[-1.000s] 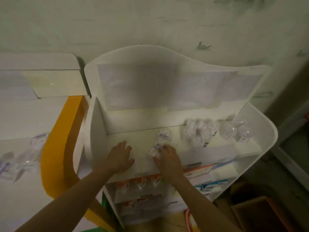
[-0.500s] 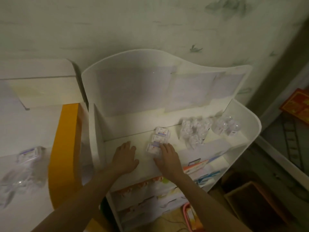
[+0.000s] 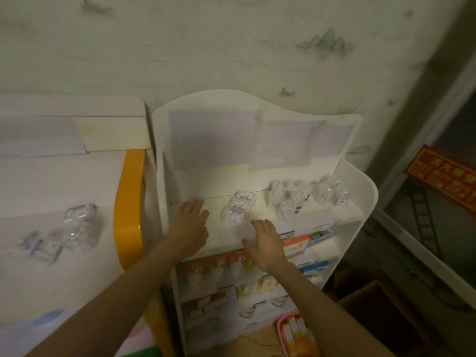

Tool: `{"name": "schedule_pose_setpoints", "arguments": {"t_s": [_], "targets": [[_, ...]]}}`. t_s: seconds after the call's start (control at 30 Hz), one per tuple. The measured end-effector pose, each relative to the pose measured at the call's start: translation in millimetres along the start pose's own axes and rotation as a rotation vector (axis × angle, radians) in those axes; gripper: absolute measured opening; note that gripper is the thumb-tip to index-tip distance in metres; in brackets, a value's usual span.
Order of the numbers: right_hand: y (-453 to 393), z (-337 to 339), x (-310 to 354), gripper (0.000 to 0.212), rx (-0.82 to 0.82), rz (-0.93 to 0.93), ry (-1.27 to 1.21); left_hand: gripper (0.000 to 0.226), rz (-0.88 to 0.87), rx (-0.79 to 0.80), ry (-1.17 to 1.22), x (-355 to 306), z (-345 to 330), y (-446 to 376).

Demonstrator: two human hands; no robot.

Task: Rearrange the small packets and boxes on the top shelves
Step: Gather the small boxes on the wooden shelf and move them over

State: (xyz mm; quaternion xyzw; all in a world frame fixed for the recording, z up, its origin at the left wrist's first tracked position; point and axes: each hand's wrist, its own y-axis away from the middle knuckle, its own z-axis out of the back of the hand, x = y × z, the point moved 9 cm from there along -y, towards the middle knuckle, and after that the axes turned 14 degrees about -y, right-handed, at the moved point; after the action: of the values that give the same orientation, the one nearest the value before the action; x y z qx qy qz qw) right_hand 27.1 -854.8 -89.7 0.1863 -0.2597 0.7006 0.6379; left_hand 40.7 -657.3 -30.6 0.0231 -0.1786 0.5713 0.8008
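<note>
Left hand: my left hand (image 3: 191, 222) lies flat on the top shelf (image 3: 221, 235) at frame centre, fingers straight, holding nothing.
Right hand: my right hand (image 3: 266, 242) hovers over the shelf's front edge, fingers loose, its grip empty.
Packets: three small packets (image 3: 238, 206) sit in a row between my hands.
Clear packs: bundled clear packs (image 3: 289, 197) rest right of centre.

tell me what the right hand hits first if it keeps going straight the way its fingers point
Probably the row of small packets: the right hand points up-left toward the nearest one, though depth is unclear.
</note>
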Motion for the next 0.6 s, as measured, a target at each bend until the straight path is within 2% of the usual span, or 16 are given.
{"name": "schedule_pose_setpoints", "arguments": {"t_s": [0.1,0.23,0.3,0.4,0.5,0.6], "targets": [[21.4,2.3,16.7,0.057,-0.034,0.053,-0.064,0.050,-0.006,-0.093,-0.073,5.7,23.3,38.9],[54.4,3.7,59.8,0.045,-0.085,0.245,-0.112,0.053,0.046,-0.181,-0.082,36.1,39.3,85.4],[66.7,9.8,92.3,0.036,-0.181,0.381,-0.105,0.054,0.035,-0.201,-0.070,57.0,42.2,108.3],[81.2,11.2,147.7,0.034,-0.340,0.533,-0.170,0.056,-0.080,-0.261,-0.112,82.5,47.6,143.9],[91.0,-5.3,203.0,0.036,-0.335,0.634,-0.284,0.057,-0.003,-0.247,-0.082,120.7,45.7,178.2],[99.2,-32.2,253.4,0.034,-0.246,0.734,-0.380,0.066,0.168,-0.094,-0.095,163.5,24.2,211.8]]}}
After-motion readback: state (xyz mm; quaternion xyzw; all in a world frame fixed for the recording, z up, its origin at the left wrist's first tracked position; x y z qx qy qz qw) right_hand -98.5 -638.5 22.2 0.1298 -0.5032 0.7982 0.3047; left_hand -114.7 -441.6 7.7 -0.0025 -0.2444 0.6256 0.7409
